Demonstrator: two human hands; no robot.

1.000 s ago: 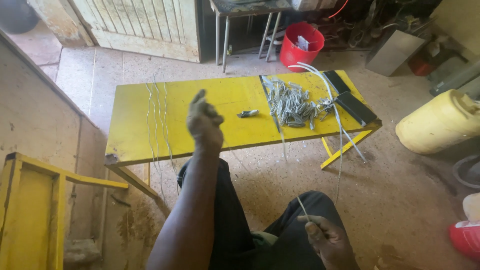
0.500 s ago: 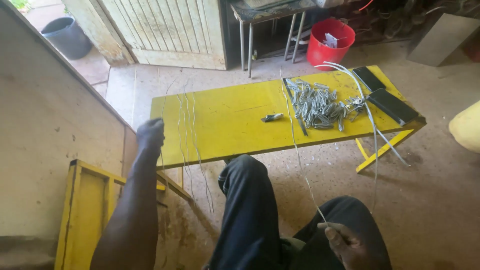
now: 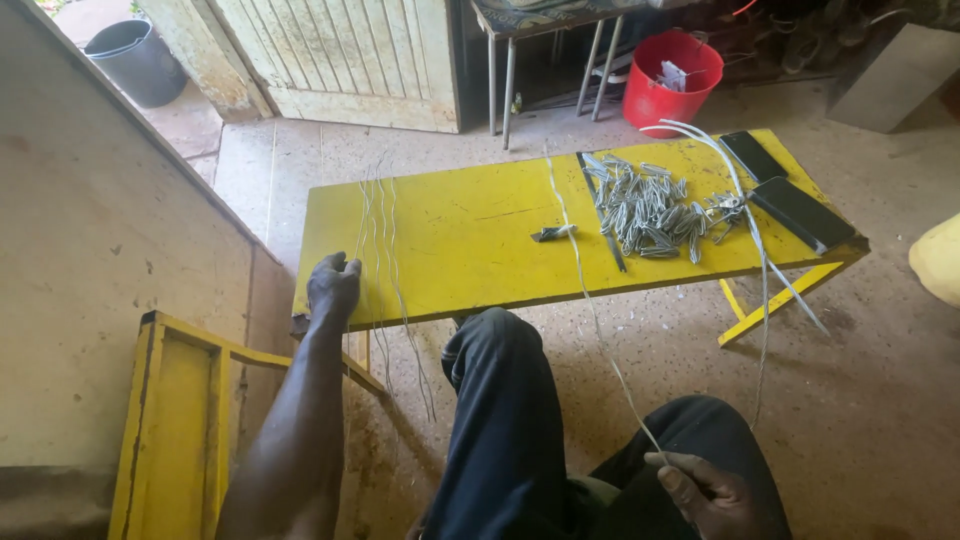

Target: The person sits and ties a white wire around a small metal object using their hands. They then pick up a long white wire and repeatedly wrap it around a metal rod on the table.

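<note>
The left hand [image 3: 333,285] has dropped to the table [image 3: 470,240] edge, fingers loosely resting beside the strands [image 3: 385,250]; the right hand [image 3: 705,490] is still gripping a wire [image 3: 590,300].

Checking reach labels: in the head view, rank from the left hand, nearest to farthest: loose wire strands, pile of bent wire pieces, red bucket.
From the left hand at the table's left front edge:
1. Loose wire strands, right beside the hand.
2. Pile of bent wire pieces, right part of the tabletop.
3. Red bucket, on the floor beyond the table's far right.

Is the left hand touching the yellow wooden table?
Touching. The head view shows the left hand resting on the front left corner of the yellow wooden table, fingers on its top beside the thin wire strands, with no gap showing.
</note>
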